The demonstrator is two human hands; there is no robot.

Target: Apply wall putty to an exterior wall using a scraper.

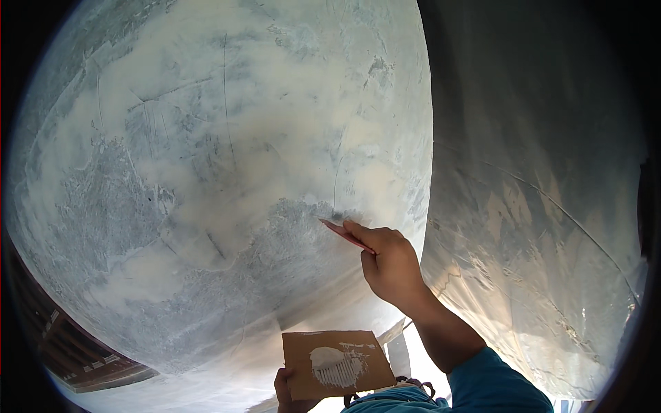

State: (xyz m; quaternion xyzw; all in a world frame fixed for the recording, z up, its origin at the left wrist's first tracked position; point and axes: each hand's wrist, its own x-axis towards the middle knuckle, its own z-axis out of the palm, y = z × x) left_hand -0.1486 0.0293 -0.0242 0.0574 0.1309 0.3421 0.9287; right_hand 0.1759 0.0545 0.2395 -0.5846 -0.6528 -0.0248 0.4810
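Note:
My right hand [392, 265] grips a thin red spreader [346, 235], its edge at the large curved surface [193, 151], which is pale grey-white with smeared patches, scratches and darker rough areas. Below, at the bottom centre, my left hand [284, 391] holds a brown cardboard rectangle [299, 352] by its left side. A heap of white paste [336, 368] with ridged streaks lies on the cardboard.
A darker, wrinkled curved surface [537, 138] with a long diagonal line fills the right side. Dark brown structure [65, 337] shows at lower left, beyond the pale surface's rim. Bright light comes through behind my right forearm.

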